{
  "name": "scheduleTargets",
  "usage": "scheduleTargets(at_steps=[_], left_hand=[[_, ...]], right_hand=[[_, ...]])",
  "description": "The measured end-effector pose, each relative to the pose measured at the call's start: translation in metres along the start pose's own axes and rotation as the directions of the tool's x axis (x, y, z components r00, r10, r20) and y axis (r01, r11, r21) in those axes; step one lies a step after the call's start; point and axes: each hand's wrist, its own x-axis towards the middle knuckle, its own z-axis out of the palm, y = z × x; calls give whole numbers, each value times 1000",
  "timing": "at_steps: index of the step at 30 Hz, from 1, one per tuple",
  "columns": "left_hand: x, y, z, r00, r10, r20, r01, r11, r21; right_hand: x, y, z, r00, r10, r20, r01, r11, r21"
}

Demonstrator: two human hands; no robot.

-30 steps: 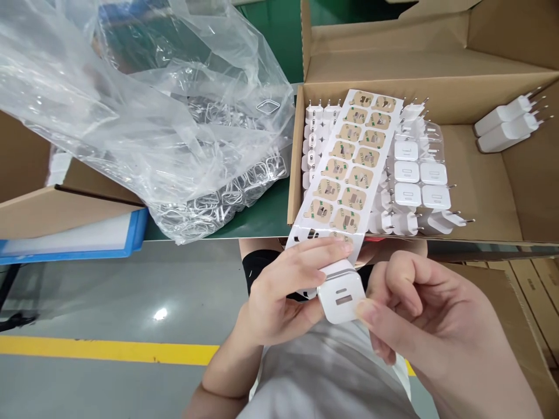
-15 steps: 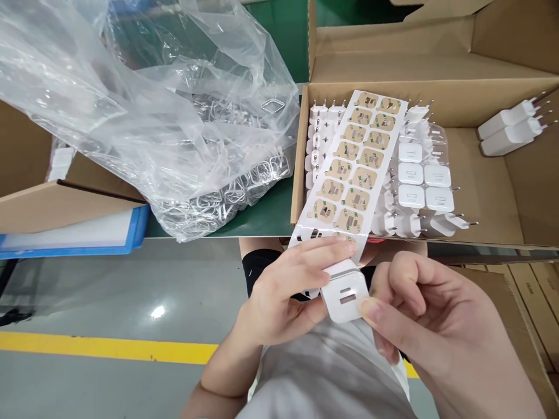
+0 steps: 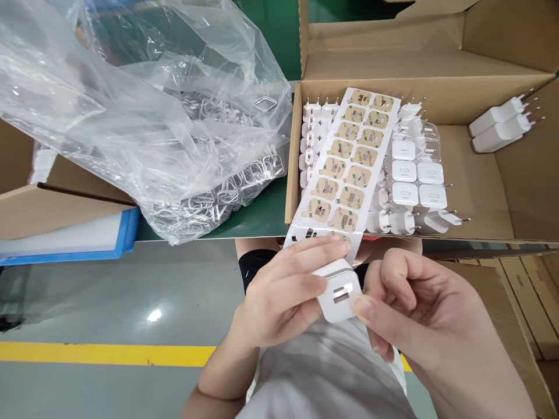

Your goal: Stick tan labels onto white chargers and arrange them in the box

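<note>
My left hand (image 3: pixel 283 291) is closed around a white USB charger (image 3: pixel 338 295), its face with two port slots turned up toward me. My right hand (image 3: pixel 414 308) is at the charger's right edge, thumb tip against the face and index finger curled above; its other fingertips are partly hidden. Under my left fingers runs the lower end of a white sheet of tan adhesive stickers (image 3: pixel 349 157), which leans up over the box edge onto the chargers inside.
An open cardboard box (image 3: pixel 476 174) holds several rows of white plug chargers (image 3: pixel 404 170), with more chargers (image 3: pixel 502 125) at its right end. Left of it lies a clear plastic bag (image 3: pixel 209 157) of square rings. A blue-edged tray (image 3: pixel 126 235) sits at far left.
The whole view has shifted slightly. The charger has tilted a little in my hands, so light now glints off its port slots. My grip looks the same.
</note>
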Motion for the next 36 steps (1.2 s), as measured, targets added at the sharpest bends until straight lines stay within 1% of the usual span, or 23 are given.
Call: scheduleTargets(at_steps=[3, 6, 9, 13, 19, 21, 22, 24, 25, 26, 28, 29, 30, 32, 33, 34, 35, 36], left_hand=[[4, -3, -3, 994, 97, 43, -101, 990, 97], [9, -4, -5, 989, 130, 70, -139, 979, 147], [11, -3, -5, 990, 127, 58, -133, 983, 125], [10, -3, -4, 993, 106, 56, -110, 992, 57], [9, 0, -3, 996, 36, 77, -34, 999, -27], [9, 2, -1, 998, -1, 61, 5, 998, -62], [9, 2, 0, 998, -15, 53, 19, 996, -84], [8, 3, 2, 999, -31, 37, 36, 992, -123], [7, 3, 3, 999, -38, 34, 43, 990, -137], [7, 3, 4, 998, -49, 33, 53, 988, -148], [5, 4, 5, 997, -72, 23, 75, 981, -177], [5, 4, 6, 996, -83, 18, 85, 977, -197], [5, 5, 7, 995, -94, 14, 95, 971, -218], [5, 6, 8, 993, -120, -2, 115, 958, -261], [5, 7, 9, 991, -133, -9, 126, 953, -275], [5, 7, 10, 989, -146, -15, 136, 949, -283], [5, 8, 11, 988, -154, -15, 144, 947, -286], [5, 8, 11, 987, -159, -11, 149, 947, -285]], right_hand=[[1, 0, 0, 1000, 9, 6, -9, 1000, -21], [4, 1, -2, 999, 3, 37, -1, 999, -53], [6, 3, -4, 998, -7, 59, 11, 998, -60], [5, 3, -4, 998, -13, 60, 16, 998, -59], [2, 2, -1, 998, 41, 38, -41, 999, 12], [-1, 3, -3, 999, 7, 43, -8, 1000, 11], [-2, 4, -5, 998, -37, 45, 37, 999, 2], [-2, 7, -11, 978, -204, 46, 205, 978, -23], [-2, 9, -15, 949, -312, 52, 314, 948, -46], [0, 11, -20, 903, -424, 68, 429, 900, -79], [8, 16, -30, 764, -626, 154, 644, 749, -156], [14, 18, -36, 693, -688, 218, 721, 667, -189], [21, 20, -40, 620, -728, 293, 785, 585, -207], [35, 25, -47, 493, -751, 440, 869, 447, -212], [41, 27, -50, 448, -743, 497, 893, 399, -209], [46, 29, -51, 416, -733, 538, 908, 363, -207], [50, 31, -52, 385, -730, 565, 922, 332, -200], [53, 32, -52, 365, -733, 574, 930, 311, -194]])
